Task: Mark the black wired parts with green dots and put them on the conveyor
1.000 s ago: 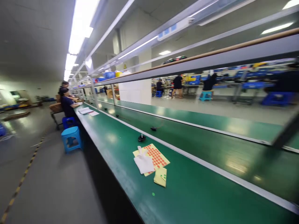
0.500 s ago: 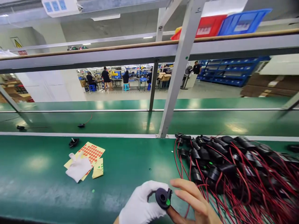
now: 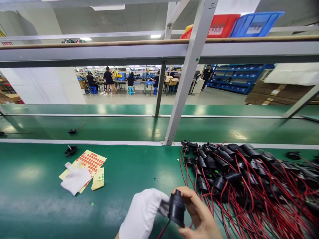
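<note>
A black cylindrical part (image 3: 176, 208) with a stepped, narrower top is held between my two hands, tilted slightly. A dark red wire (image 3: 163, 229) trails from its lower end. My left hand (image 3: 144, 212), in a white glove, closes on the part's left side; some of its fingers are hidden behind it. My right hand (image 3: 199, 212) is bare and grips the right side, with a finger near the top and the thumb by the bottom. Close by on the right lies a large heap of similar black parts (image 3: 219, 166) with long red wires (image 3: 249, 205).
On the green bench (image 3: 124, 166) to the left lie sticker sheets (image 3: 92, 161), a white glove (image 3: 76, 179), a folded yellow paper with green dots (image 3: 98, 179) and a loose black part (image 3: 71, 150). A metal post (image 3: 183, 79) rises behind the heap. Bins (image 3: 256, 25) sit on the shelf above.
The black part has turned from its round end facing me to its side showing. My right hand's fingers have closed onto it. The camera view has shifted slightly right.
</note>
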`<state>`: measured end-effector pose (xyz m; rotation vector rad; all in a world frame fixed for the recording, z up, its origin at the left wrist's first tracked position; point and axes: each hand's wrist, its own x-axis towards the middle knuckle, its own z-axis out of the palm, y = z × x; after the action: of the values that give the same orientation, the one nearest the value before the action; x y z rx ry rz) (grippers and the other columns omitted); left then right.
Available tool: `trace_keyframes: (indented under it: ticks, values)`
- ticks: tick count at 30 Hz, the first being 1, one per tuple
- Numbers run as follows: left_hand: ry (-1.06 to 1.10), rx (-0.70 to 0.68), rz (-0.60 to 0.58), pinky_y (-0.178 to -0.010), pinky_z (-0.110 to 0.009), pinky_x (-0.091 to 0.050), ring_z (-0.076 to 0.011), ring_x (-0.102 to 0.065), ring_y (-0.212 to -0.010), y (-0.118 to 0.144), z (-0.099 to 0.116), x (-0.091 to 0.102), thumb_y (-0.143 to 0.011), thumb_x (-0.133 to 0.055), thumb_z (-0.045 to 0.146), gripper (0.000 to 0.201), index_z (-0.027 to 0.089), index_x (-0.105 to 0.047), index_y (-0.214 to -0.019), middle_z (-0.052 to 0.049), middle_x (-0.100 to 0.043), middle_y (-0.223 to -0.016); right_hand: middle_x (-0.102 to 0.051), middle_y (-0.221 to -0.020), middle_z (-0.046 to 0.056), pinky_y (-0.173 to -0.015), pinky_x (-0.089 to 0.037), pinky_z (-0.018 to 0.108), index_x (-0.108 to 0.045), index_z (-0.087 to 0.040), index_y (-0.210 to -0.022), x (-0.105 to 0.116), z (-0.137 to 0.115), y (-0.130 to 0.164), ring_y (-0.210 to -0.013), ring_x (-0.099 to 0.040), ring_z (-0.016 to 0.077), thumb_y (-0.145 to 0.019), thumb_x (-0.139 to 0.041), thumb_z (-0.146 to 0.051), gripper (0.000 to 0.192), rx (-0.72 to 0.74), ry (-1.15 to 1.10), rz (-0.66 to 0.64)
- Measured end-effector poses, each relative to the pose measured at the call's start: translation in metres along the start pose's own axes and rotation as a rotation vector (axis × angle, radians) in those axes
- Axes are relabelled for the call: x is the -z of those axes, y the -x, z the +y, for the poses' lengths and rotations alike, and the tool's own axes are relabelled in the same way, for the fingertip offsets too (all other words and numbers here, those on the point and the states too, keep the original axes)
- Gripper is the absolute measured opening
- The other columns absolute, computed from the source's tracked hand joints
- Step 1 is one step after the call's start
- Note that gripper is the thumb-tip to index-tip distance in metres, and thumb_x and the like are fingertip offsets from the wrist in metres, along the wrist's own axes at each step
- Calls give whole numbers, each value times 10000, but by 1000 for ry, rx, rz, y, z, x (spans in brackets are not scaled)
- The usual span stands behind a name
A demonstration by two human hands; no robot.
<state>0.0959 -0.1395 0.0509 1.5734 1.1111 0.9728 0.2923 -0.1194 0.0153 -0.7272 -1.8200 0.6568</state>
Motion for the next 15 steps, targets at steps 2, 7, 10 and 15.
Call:
trace_keyframes:
  ticks: [2,7,10,15]
  values:
    - [55,90,27,-740,-283,-498,-204,-661,-789,-3,-2,-2,-920,-506,471,383,173,-746,-912,-73,-732,-876,-649,-923,37,-729,-592,259,-568,-223,-1069,1,-4,-2,-809,-685,198,-793,-756,-289,341,-46,120,-52]
    - [343,266,-66,-690,-294,-482,-199,-623,-733,-16,0,-1,-692,-804,273,216,121,-727,-825,-37,-683,-752,-652,-920,40,-701,-577,270,-525,-207,-1143,6,-17,-22,-793,-659,195,-774,-774,-193,445,172,440,-120]
    - [710,175,-140,-708,-325,-535,-205,-669,-724,-54,4,26,-820,-748,362,302,70,-734,-894,-81,-707,-792,-671,-1064,102,-814,-586,307,-524,-187,-1258,18,-11,-35,-952,-687,232,-892,-707,-358,443,238,573,-66]
    - [896,-3,417,-698,-253,-564,-117,-661,-771,-181,7,125,-1041,-449,267,257,108,-651,-1042,-16,-673,-924,-674,-1030,75,-774,-580,296,-592,-224,-1096,69,30,-36,-912,-697,198,-1021,-481,-371,198,-4,833,46]
